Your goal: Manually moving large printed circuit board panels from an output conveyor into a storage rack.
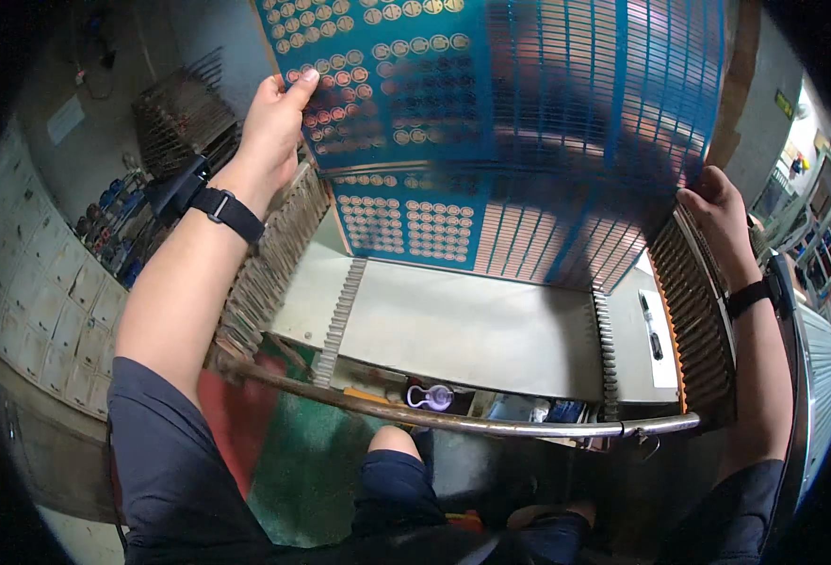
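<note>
A large copper-coloured panel with a blue patterned coating (547, 85) is held up between my two hands, tilted over a slotted rack. My left hand (276, 118) grips its left edge, the thumb lying on the front face. At the lower right corner, the fingers of my right hand (717, 202) are closed on the edge, close to the rack's right slotted side (693, 297). Just below it, a similar blue-and-copper panel (415, 229) stands in the rack, partly hidden by the held one. The left slotted side (269, 268) runs beside my left forearm.
A metal bar (453, 424) crosses the rack's near side. Toothed strips (342, 320) line the pale surface (472, 325). A pen (655, 334) lies on white paper at right. A purple object with a loop (430, 396) sits below. Lockers (43, 301) stand left.
</note>
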{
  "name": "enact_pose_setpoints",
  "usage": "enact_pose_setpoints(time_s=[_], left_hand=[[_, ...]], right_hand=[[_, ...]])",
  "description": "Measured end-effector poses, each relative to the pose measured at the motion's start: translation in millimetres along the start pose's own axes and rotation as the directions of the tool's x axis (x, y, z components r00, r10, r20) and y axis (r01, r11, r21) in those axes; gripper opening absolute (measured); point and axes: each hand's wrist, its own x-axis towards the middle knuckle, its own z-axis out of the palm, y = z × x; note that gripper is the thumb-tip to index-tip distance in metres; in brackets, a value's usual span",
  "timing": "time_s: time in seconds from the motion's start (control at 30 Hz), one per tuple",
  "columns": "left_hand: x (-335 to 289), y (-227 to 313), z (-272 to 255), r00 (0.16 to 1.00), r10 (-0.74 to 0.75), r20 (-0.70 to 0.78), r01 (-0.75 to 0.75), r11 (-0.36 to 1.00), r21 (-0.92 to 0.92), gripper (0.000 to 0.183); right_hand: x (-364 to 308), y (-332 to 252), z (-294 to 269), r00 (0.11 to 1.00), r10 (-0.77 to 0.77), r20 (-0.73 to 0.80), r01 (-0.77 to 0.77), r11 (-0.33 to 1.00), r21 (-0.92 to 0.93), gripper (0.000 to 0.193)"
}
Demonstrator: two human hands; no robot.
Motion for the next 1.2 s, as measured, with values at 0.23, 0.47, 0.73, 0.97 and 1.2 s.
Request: enact_pose_setpoints(time_s=[0.23, 0.47, 0.73, 0.97, 1.2], left_hand=[[1, -1, -4, 0.991, -0.035, 0.126, 0.036, 0.999, 0.000, 0.040], [-2, 9, 6, 0.999, 0.040, 0.006, -0.040, 0.975, 0.218, 0.044], [5, -1, 6, 0.990, 0.131, 0.053, -0.133, 0.991, 0.023, 0.041], [-1, -1, 1, 0.983, 0.179, -0.024, -0.180, 0.983, -0.042, 0.036], [7, -1, -8, 0.996, 0.086, 0.011, -0.087, 0.994, 0.070, 0.033]], right_hand=[[-4, -19, 9, 0.998, 0.053, 0.031, -0.048, 0.988, -0.145, 0.037], [-3, -15, 6, 0.992, 0.118, 0.055, -0.103, 0.970, -0.222, 0.036], [1, 2, -2, 1.000, 0.014, -0.025, -0.017, 0.995, -0.103, 0.037], [5, 7, -8, 0.999, -0.032, -0.033, 0.034, 0.999, 0.041, 0.033], [4, 2, 4, 0.998, 0.019, 0.066, -0.015, 0.999, -0.051, 0.042]])
